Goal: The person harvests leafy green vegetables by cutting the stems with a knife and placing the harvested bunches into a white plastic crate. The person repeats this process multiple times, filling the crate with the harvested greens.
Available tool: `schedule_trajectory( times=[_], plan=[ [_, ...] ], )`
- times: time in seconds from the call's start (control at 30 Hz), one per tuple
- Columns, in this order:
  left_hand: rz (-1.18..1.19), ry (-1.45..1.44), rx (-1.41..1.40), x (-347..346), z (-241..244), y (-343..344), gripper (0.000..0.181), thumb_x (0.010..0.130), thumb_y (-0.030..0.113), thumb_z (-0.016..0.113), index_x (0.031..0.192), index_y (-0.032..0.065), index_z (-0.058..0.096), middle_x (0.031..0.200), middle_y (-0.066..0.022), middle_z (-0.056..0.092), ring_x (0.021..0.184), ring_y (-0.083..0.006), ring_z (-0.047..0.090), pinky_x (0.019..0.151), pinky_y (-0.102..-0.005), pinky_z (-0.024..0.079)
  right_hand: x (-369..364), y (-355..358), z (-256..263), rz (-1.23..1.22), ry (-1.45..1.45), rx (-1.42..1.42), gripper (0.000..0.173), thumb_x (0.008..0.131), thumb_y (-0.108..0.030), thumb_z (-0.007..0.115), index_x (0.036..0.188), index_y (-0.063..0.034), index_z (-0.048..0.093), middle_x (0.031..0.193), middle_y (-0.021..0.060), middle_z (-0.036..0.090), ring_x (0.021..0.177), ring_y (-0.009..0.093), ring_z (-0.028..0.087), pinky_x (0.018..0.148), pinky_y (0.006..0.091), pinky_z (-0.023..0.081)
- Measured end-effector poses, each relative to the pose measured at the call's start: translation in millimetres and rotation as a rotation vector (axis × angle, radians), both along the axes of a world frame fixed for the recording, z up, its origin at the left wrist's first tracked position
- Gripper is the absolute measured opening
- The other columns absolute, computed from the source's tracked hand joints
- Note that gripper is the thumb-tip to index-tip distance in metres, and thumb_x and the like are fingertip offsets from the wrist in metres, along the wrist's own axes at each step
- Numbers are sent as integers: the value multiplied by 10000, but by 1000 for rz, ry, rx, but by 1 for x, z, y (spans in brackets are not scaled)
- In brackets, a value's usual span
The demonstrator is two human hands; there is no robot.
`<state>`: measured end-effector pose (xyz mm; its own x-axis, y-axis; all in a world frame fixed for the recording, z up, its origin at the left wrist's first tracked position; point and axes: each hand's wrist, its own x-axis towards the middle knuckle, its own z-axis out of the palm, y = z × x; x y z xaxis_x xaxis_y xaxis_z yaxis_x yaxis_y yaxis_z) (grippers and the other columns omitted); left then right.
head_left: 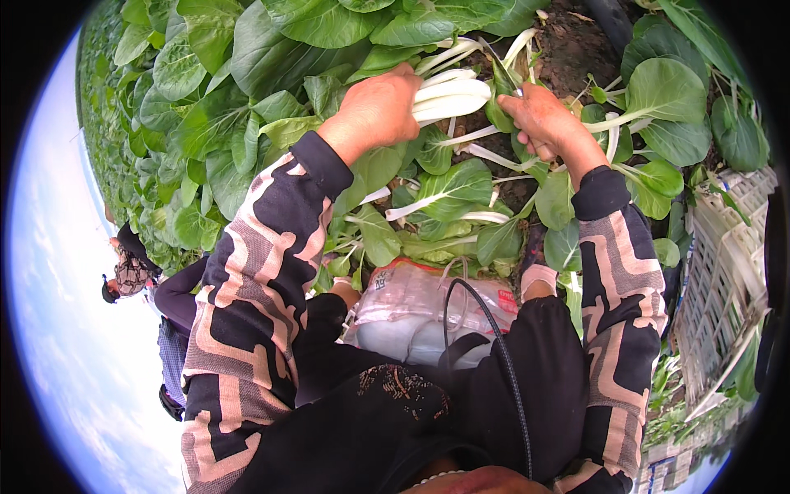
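Note:
My left hand (382,108) is closed around a bok choy head (453,96), whose thick white stalks point to the right. Just right of the cut base, my right hand (546,120) grips a knife. The thin metal blade (498,65) of that knife slants up and left from my fingers, and its handle is hidden in my palm. A leaf hangs between the blade and the stalks. Below my hands, loose bok choy leaves (450,191) with white stems lie scattered over the soil.
Dense bok choy plants (203,117) fill the left and upper side. A white plastic crate (719,265) stands at the right. Between my legs is a clear printed plastic bag (426,296). Other people (133,265) are at the left. Bare soil (571,46) shows at the top right.

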<state>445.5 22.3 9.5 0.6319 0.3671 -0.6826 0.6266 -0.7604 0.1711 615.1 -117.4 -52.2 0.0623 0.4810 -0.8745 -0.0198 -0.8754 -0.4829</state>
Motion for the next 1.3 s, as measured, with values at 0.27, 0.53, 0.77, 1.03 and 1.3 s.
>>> schedule_trajectory(
  times=[0.27,0.53,0.77,1.03,1.3],
  plan=[
    [0,-56,-5,-23,-14,-22,515,635,101,640,1140,38,557,1221,-126,529,1026,-312,568,864,-389,462,-11,-3,-25,-186,186,25,309,914,-342,495,833,-54,419,586,11,446,405,111,415,343,267,353],
    [12,-10,-22,-22,-15,-45,532,644,108,639,1165,48,547,1235,-160,534,1062,-311,557,899,-382,450,-9,-15,-27,-247,246,57,351,884,-376,530,859,-42,423,582,40,454,420,138,428,313,287,329],
    [-4,-83,30,-32,-3,-50,457,640,84,627,1089,36,553,1132,-157,561,980,-330,574,826,-401,468,-9,-58,-27,-167,304,92,316,887,-345,555,845,-62,422,616,-12,421,438,81,430,347,245,367],
    [156,-332,-197,-45,93,-80,490,625,68,624,1110,54,558,1151,-142,515,1000,-331,558,848,-379,460,-15,-95,9,-819,243,620,395,783,-241,710,1056,-38,508,857,40,565,624,76,522,527,223,463],
    [668,-362,-677,-46,119,-87,590,615,120,725,1158,2,529,1080,-63,551,959,-126,512,856,-283,430,-43,-74,23,-817,539,659,488,729,-211,769,1107,-42,510,975,49,603,798,101,586,588,225,475]
  ],
)
